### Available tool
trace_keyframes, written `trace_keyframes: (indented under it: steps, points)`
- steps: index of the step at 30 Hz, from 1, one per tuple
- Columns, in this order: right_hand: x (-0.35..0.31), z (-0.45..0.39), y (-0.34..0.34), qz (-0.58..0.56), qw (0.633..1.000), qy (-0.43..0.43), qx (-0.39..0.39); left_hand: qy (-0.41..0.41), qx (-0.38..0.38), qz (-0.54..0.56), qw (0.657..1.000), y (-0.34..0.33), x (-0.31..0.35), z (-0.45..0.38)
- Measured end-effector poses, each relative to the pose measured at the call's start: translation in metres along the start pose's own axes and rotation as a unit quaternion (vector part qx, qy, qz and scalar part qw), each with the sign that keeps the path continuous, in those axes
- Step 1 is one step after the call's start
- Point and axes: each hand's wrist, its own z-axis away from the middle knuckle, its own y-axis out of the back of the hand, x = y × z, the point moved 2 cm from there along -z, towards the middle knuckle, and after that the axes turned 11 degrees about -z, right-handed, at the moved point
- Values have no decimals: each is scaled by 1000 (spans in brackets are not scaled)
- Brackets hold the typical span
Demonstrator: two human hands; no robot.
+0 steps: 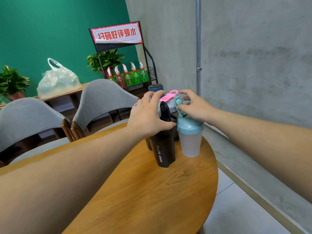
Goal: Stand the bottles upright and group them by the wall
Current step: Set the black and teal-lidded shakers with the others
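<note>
Several bottles stand upright in a tight cluster at the far edge of the round wooden table (152, 191), close to the grey concrete wall (253, 73). In front are a black sport bottle (163, 149) and a frosted bottle with a teal lid (190, 142). Behind them I see a grey-lidded bottle with a pink loop (168, 98) and a dark blue bottle (156, 88); other bottles are mostly hidden. My left hand (148, 115) lies over the black bottle's lid, fingers spread. My right hand (194, 107) hovers at the teal flip cap, fingers apart.
Two grey-backed chairs (101, 98) stand at the table's left side. Behind them is a wooden shelf with a plastic bag (57, 80) and potted plants. A black rack (135, 76) with green spray bottles stands in the corner. A metal pipe (198, 48) runs down the wall.
</note>
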Motion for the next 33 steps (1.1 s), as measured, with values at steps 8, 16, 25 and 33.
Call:
trace_keyframes:
  steps: [8, 16, 25, 33]
  points:
    - [13, -3, -3, 14, 999, 42, 26, -47, -99, -72, 991, 5, 1, -1]
    - [21, 6, 6, -34, 994, 74, 68, 4, -127, 18, 992, 3, 7, 7]
    - [27, 41, 13, 26, 994, 98, 28, 53, -68, 83, 993, -3, 2, 27]
    - [36, 62, 14, 129, 986, 106, -16, 103, -41, 140, 984, -15, 4, 41]
